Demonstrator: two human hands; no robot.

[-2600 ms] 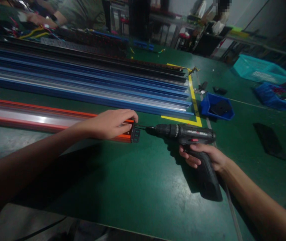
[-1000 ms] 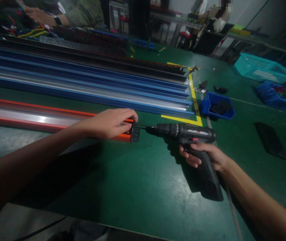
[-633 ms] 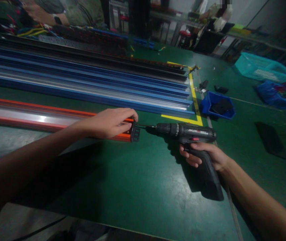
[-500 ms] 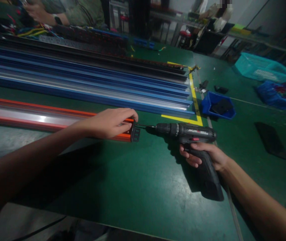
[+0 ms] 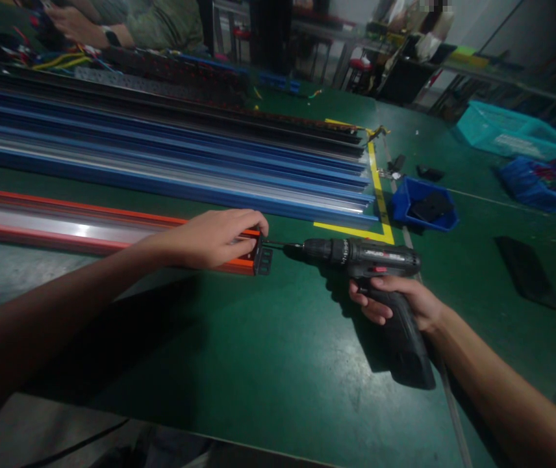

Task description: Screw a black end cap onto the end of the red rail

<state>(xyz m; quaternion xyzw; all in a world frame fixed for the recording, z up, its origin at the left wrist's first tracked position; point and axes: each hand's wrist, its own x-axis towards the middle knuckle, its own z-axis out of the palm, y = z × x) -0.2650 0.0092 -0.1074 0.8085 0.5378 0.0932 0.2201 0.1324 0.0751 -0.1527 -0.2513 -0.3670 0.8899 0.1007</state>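
Observation:
An orange-edged metal profile (image 5: 83, 227) lies along the left side of the green table. My left hand (image 5: 214, 240) is closed over its right end, with fingertips by the black end cap (image 5: 262, 259). A black cordless drill (image 5: 380, 257) is in my right hand (image 5: 399, 299), fingers wrapped round the grip near the trigger. The drill points left, and its long thin bit (image 5: 282, 245) reaches the end cap. Whether the tip sits in a screw is too small to tell.
Several blue profiles (image 5: 171, 166) lie behind, inside yellow tape (image 5: 378, 188). A blue bin (image 5: 424, 205) holds black parts. A black flat object (image 5: 526, 272) lies at right. Farther back are a teal basket (image 5: 516, 133) and a blue bin (image 5: 545, 185). Across the table, a person's hands (image 5: 80, 27) work near wires.

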